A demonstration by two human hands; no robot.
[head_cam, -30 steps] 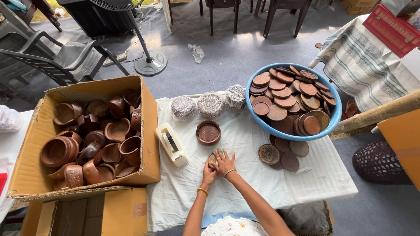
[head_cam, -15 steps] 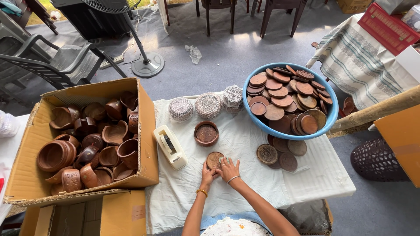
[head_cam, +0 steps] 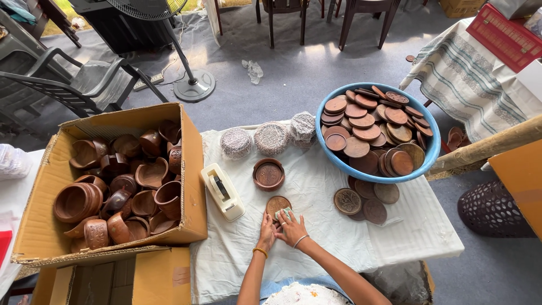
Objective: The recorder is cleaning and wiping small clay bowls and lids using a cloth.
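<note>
Hands meeting on a round wooden lid [head_cam: 277,204] lying on the white cloth [head_cam: 316,237] just below the shallow wooden dish [head_cam: 269,174]: left hand [head_cam: 266,230] flat at its lower edge, right hand [head_cam: 292,226] pressing a small greenish pad [head_cam: 284,214], barely discernible. Left of dish, cream tape dispenser [head_cam: 223,192] and open cardboard box [head_cam: 186,186] of wooden bowls; right of dish, blue basin [head_cam: 431,152] heaped with lids.
</note>
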